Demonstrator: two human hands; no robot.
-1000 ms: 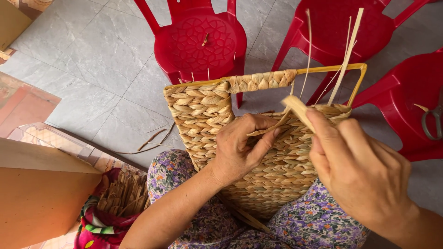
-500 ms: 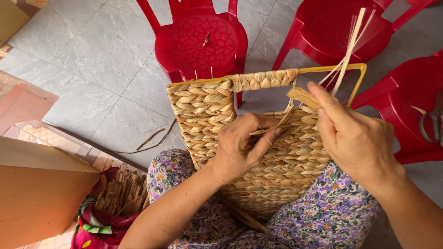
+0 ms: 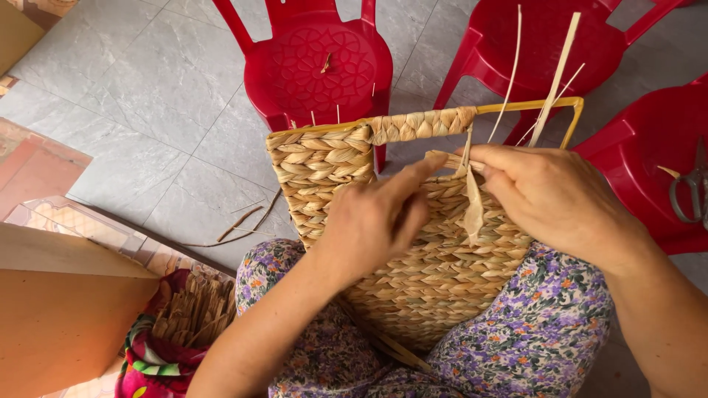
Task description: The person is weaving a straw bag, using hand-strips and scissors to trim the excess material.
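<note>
1. a half-woven straw basket panel (image 3: 413, 243) rests on the person's lap, on a purple floral garment (image 3: 531, 332), its upper edge tilted away from the body.
2. the panel is built on a yellow wire frame (image 3: 531, 107); the left part of the top bar is wrapped in braided straw, the right part is bare metal.
3. the left hand (image 3: 372, 221) lies on the woven face near the middle, fingers stretched toward the top edge and pinching the end of a flat straw strand (image 3: 442, 158) against the weave.
4. the right hand (image 3: 549, 195) is curled closed around the same strand just below the bare bar, with a wider dried leaf strip (image 3: 473, 206) hanging down from its fingers over the weave.
5. several loose thin straw ends (image 3: 553, 74) stick up from beside the right hand, past the frame.
6. three red plastic chairs stand on the grey tiled floor (image 3: 147, 96) beyond the panel: one (image 3: 317, 66) straight ahead with small straw scraps on its seat, one (image 3: 516, 44) to its right, one (image 3: 649, 147) at the far right.
7. a pair of scissors (image 3: 689, 188) lies on the far right chair's seat.
8. at lower left, a bundle of dried straw (image 3: 188, 317) lies on colourful cloth, next to a brown cardboard box (image 3: 59, 324).
</note>
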